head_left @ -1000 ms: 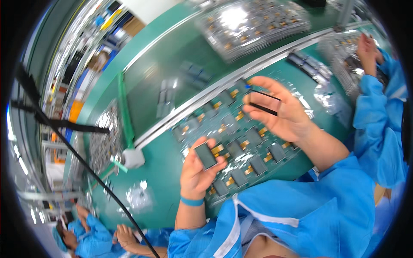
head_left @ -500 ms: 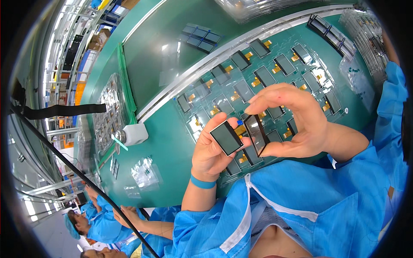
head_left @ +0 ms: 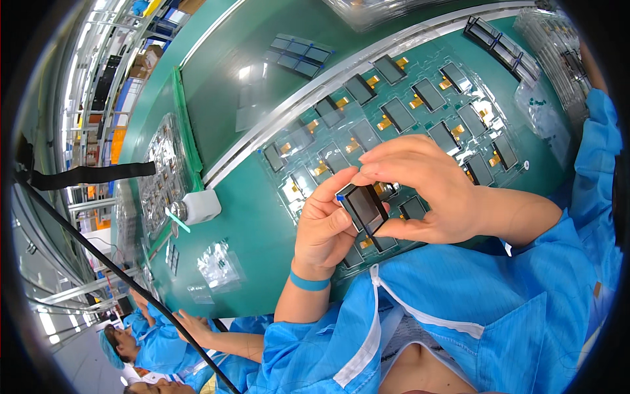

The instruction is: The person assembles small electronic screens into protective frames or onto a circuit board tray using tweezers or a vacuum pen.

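My left hand, with a blue band at its wrist, grips a small LCD screen by its edges. Only a pale strip of that screen's side shows. Over its face lies a dark-bordered clear panel, pinched at top and bottom between the thumb and fingers of my right hand. A small blue tab is at the panel's upper left corner. Whether the two pieces touch all along, I cannot tell. Under my hands is a clear plastic tray with rows of grey screens, each with an orange ribbon tail.
A white bottle stands left, near bagged parts. Beyond a metal rail lie blue-cornered panels. More such panels and stacked trays are at far right. Co-workers in blue sit at left.
My right hand has moved left, bringing the dark-bordered panel over the LCD screen in my left hand. The left thumb has shifted up to the pieces' edge.
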Tool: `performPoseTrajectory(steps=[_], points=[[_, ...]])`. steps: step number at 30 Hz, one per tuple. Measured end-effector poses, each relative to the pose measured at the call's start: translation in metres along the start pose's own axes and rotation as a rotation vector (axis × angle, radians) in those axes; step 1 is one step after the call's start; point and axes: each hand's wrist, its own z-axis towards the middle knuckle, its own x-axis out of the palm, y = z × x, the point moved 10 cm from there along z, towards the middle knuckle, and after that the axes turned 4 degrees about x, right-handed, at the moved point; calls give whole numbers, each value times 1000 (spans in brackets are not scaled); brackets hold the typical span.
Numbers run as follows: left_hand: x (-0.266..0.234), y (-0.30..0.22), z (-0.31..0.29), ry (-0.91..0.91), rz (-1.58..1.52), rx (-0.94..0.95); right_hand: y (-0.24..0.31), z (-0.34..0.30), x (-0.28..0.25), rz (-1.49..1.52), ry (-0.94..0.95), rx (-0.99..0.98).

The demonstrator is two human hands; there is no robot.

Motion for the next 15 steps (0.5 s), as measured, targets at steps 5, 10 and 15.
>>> performPoseTrajectory(steps=[5,10,15], points=[[1,-1,-1,-26,-7,14,-4,0,3,-15,8,15],[1,-2,-1,-35,-47,38,-8,0,8,-29,36,29],[1,-2,0,-53,-13,31,-9,2,11,-45,70,49]])
